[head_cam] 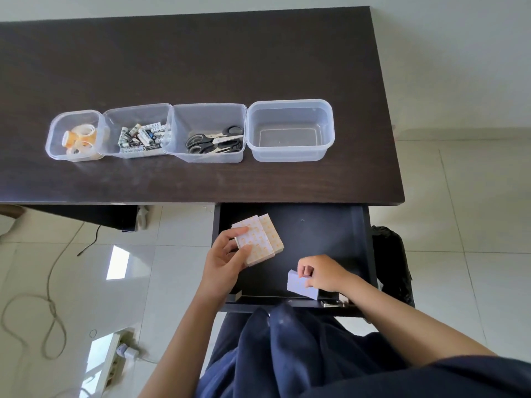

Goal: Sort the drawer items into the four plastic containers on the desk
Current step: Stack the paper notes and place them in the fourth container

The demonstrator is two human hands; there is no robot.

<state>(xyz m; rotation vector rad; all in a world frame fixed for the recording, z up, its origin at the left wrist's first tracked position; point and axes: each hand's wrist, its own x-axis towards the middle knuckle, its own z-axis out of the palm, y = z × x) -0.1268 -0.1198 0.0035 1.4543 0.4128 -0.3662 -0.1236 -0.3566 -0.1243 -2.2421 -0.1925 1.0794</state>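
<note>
We look down from head height at a dark wooden surface (201,67) with an open drawer (316,231) pulled out below its near edge. Our left hand (227,258) is curled around two orange-and-white patterned pads (258,239), held together over the left part of the drawer, thumb on top and fingers underneath. Our right hand (323,272) pinches a pale lilac pad (300,285) standing near the drawer's front edge.

On the surface four clear plastic containers stand in a row, sides touching or nearly so. From left to right: a small container (53,136) holding rolls of clear tape (82,136), a container (115,116) of batteries (143,137), a container (207,110) with black-handled scissors (214,142), and a larger container (290,106) with nothing in it.

At the drawer's front right corner sits a small metallic object (332,303) — too small for us to identify. Our dark blue clothing (301,354) fills the bottom of the view. On the white tiled floor (459,225) to the left lie a looping cable (43,311) and a white power strip (115,357), and a black bag (393,259) stands just to the right of the drawer.
</note>
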